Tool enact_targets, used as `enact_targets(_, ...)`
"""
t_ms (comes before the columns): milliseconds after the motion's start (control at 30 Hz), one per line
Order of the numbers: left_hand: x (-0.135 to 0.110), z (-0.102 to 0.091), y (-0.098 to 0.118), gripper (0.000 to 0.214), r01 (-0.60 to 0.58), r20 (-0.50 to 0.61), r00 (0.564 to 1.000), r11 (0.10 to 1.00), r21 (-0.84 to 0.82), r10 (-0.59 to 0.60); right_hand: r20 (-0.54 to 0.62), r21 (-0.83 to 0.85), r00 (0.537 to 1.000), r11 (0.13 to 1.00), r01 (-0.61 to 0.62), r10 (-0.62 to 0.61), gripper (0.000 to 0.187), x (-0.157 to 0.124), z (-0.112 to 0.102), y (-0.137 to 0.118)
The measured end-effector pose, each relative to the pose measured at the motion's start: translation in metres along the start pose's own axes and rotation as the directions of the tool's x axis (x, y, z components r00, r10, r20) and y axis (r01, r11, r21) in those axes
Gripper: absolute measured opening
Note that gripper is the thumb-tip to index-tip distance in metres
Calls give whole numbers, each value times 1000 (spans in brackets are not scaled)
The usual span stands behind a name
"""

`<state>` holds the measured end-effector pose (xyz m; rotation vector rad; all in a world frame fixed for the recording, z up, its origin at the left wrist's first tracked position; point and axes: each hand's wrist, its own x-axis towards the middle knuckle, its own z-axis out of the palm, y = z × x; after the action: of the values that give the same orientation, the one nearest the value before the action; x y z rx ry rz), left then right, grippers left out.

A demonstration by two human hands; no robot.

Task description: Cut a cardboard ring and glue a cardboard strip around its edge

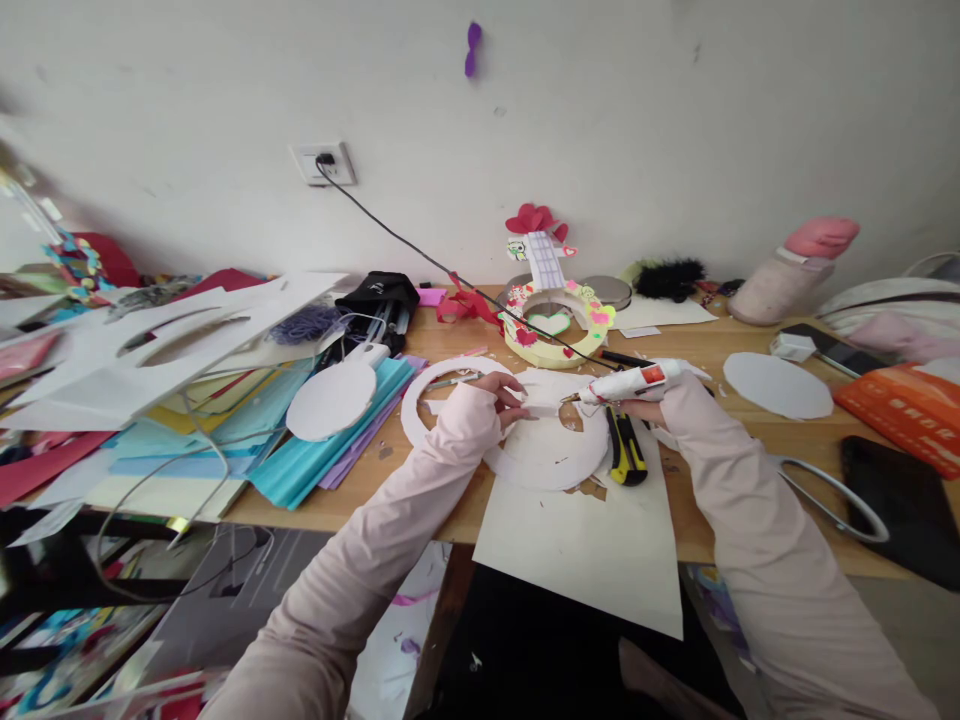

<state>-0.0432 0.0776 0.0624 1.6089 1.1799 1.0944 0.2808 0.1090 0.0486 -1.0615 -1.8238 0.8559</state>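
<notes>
My right hand point(651, 408) is wrapped round a white hot glue gun point(626, 384), its nozzle pointing left. The nozzle tip is close to a small white strip point(541, 409). The fingers of my left hand point(507, 396) are closed in a pinch at the left end of that strip. Below both hands lies a white cardboard ring point(551, 478) on a cream sheet of paper point(585, 560). A second white ring point(412, 400) lies to the left, partly behind my left hand. Just right of the nearer ring rests a yellow and black utility knife point(626, 448).
A decorated yellow ring with paper hearts point(551, 352) stands behind my hands. A black cord point(405, 240) runs from the wall socket point(324, 164). Coloured paper point(300, 460) is piled left. Scissors point(832, 500), a white disc point(778, 385) and an orange packet point(904, 412) lie right.
</notes>
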Motion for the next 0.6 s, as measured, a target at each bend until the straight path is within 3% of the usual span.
enact_targets(133, 5, -1, 6, 27, 98, -1, 995, 992, -85, -99, 55, 36, 998, 999, -15, 13, 26, 1, 6, -11)
enact_targets(333, 14, -4, 4, 42, 222, -42, 969, 930, -292, -244, -6, 145, 1000, 989, 0, 1, 39, -2, 20, -26)
enact_targets(600, 14, -4, 6, 49, 317, -15, 942, 906, -280, -334, 14, 148, 1000, 989, -3, 1, 50, 0, 15, -9)
